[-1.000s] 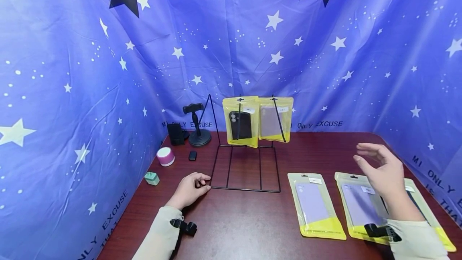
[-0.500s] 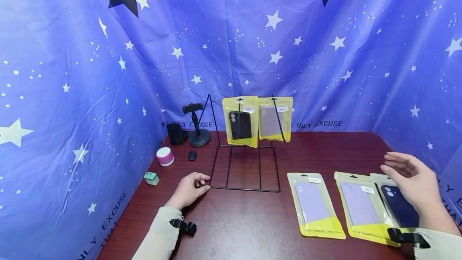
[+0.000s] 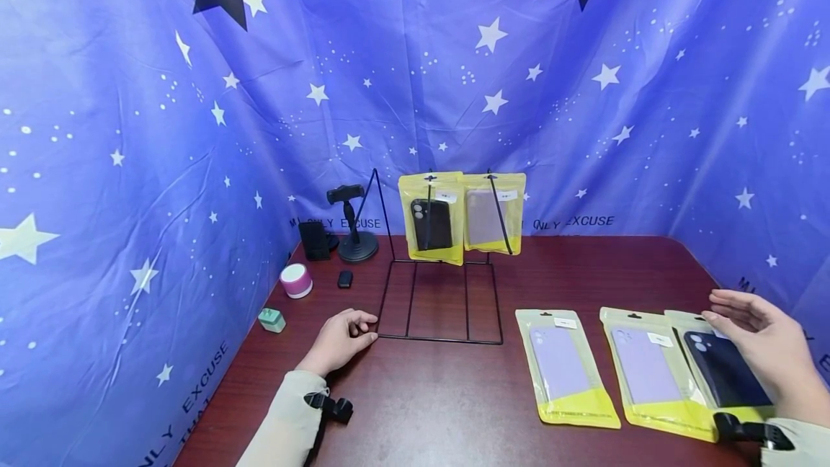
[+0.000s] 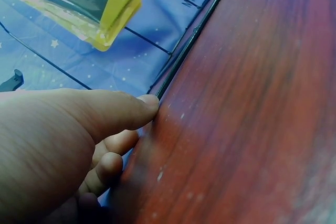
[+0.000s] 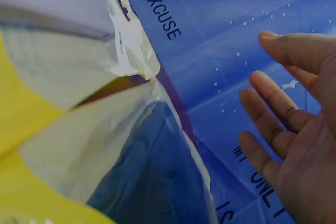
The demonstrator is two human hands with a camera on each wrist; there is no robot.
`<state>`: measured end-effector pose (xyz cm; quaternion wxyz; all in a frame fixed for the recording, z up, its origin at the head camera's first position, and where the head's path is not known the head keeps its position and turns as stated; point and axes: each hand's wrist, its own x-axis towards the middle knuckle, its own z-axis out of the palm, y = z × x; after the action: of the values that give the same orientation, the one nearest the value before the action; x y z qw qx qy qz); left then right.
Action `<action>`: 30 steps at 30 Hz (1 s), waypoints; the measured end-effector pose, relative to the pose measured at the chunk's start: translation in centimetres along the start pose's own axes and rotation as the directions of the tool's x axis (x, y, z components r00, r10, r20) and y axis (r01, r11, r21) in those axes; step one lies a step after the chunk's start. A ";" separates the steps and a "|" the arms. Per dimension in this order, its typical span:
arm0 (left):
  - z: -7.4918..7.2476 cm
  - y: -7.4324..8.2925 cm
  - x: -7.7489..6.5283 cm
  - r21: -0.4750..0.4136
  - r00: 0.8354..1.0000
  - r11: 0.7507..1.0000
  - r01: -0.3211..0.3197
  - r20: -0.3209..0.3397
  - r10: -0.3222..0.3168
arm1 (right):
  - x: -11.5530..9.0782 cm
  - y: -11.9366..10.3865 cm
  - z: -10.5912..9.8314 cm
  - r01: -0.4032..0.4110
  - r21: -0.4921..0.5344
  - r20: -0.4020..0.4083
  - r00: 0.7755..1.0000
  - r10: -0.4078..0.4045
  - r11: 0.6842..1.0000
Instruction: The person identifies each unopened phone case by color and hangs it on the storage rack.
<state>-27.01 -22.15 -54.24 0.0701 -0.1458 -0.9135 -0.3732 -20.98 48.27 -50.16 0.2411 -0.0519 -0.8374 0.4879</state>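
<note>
- head view alone gives me both sides: left hand [image 3: 338,343] pinching the black wire rack [image 3: 441,340] at its near corner, right hand [image 3: 768,343] loosely spread, overlapping the dark-case pouch [image 3: 718,373]
- right wrist view shows me a gap between them
- pouch: see-through, yellow-based, flat on the table [image 3: 441,402], rightmost of 3
- backdrop [image 3: 441,92] reads "only excuse"; white labels [image 3: 565,323] too small
</note>
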 end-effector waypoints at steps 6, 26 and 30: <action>-0.2 0.2 0.0 0.000 1.000 1.000 0.011 0.017 -0.011 | 0.2 1.7 -0.4 -0.065 -0.089 -0.014 0.998 0.064 0.994; -0.3 0.4 0.0 0.002 0.999 1.000 0.022 0.031 -0.022 | 0.5 3.2 -0.3 -0.132 -0.430 0.036 0.986 0.163 0.893; -0.2 0.2 0.1 0.011 0.999 1.000 0.017 0.026 -0.018 | 0.4 3.1 -0.3 -0.136 -0.446 0.048 0.983 0.176 0.885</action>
<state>-27.04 -22.14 -54.01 0.0555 -0.1423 -0.9176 -0.3670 -21.61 50.21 -52.48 0.1463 -0.1508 -0.9288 0.3054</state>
